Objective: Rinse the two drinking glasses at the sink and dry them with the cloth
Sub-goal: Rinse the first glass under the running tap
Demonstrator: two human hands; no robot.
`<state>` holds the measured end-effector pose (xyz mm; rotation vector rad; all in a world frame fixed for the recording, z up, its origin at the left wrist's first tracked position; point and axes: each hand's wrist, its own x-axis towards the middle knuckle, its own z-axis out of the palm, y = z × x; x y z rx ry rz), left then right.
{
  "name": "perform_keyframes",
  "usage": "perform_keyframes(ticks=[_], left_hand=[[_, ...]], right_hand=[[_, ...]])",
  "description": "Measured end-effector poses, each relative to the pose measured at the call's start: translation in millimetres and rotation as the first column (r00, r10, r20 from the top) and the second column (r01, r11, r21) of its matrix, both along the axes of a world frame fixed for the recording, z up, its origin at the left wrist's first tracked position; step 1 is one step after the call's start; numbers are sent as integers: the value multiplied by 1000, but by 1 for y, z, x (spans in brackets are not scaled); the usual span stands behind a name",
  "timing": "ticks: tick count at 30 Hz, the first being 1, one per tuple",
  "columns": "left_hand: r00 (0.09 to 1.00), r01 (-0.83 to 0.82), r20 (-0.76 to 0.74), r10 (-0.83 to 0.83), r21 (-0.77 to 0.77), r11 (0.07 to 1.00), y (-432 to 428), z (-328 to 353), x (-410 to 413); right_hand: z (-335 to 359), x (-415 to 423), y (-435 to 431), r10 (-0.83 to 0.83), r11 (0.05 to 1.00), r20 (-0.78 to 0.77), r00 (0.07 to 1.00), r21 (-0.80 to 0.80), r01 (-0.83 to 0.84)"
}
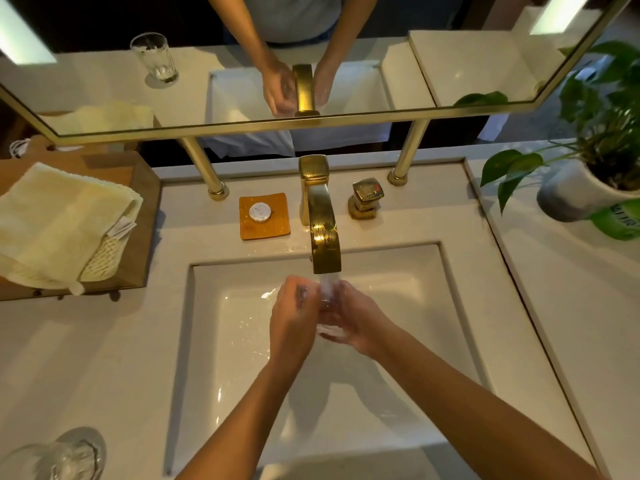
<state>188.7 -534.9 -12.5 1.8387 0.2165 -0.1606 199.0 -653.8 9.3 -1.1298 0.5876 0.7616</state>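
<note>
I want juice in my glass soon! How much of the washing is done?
Nothing looks finished yet. Right now the left hand and right hand hold one glass under the running faucet. The other glass waits on the counter, and the cloth lies folded on its tray, so drying is left.

Under the faucet (323, 233), over the sink (242, 375), left hand (291, 317) and right hand (360, 320) fingers (290, 289) enclose a glass (329, 329). Left of the fingers: second glass (59, 459) nearer on the surface (86, 358), cloth (59, 223) farther back.
</note>
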Motion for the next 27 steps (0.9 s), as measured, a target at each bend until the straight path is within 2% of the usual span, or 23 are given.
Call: perform_keyframes(ticks=[1,2,4,5,7,8,9,10,11,12,13,14,15,16,17,19,21,23,25,26,27], left_hand=[[986,-79,-153,68,-69,994,-1,4,8],[935,-153,-340,106,-113,982,1,12,17],[802,-161,-597,-24,-255,953,13,24,28],[752,-124,-646,-128,-330,936,19,28,30],[714,-86,-638,-287,-486,869,32,25,28],[726,-87,-619,-300,-515,853,34,22,25],[762,-93,-593,-260,-498,862,33,17,22],[807,-96,-556,-200,-458,884,29,15,20],[852,-84,-504,-141,-397,914,23,13,16],[888,-53,-446,-112,-342,938,17,12,12],[912,0,-392,-124,-301,954,13,11,7],[925,46,-351,-146,-278,960,10,10,4],[933,80,-319,-169,-273,959,10,8,1],[938,104,-293,-186,-273,956,11,8,0],[941,122,-272,-199,-275,954,14,7,1],[936,71,-300,-183,-350,934,19,5,3],[900,-76,-401,-168,-526,847,21,6,2],[840,-205,-504,-199,-635,745,21,8,0],[781,-325,-590,-206,-665,672,21,7,2],[749,-378,-630,-205,-661,648,20,7,3],[724,-422,-660,-201,-654,628,21,7,5]], right_hand=[[-6,-4,6,-24,997,90,996,-72,30],[-13,-9,10,-15,989,221,975,-140,47],[-18,-20,12,94,969,504,859,-243,36],[-17,-23,8,165,961,608,776,-276,11],[-12,-21,-2,363,911,682,635,-403,-88],[-12,-18,-7,442,881,669,598,-448,-150],[-9,-14,-9,481,867,639,600,-449,-216],[-5,-9,-10,472,875,594,651,-408,-262],[-3,-5,-10,425,898,498,756,-342,-279],[-4,-1,-11,357,925,338,871,-255,-281],[-5,3,-12,282,954,162,946,-156,-257],[-5,5,-13,221,971,35,975,-97,-217],[-5,4,-15,197,977,5,980,-82,-196],[-7,3,-16,202,974,47,978,-117,-196],[-8,5,-16,226,965,163,960,-175,-198],[-2,5,-15,299,949,441,846,-230,-216],[4,4,-12,406,910,571,714,-322,-260],[5,7,-12,533,839,582,614,-460,-291],[8,10,-14,615,771,529,585,-558,-307],[8,11,-16,697,694,484,529,-643,-325],[10,11,-18,819,545,411,400,-775,-320]])
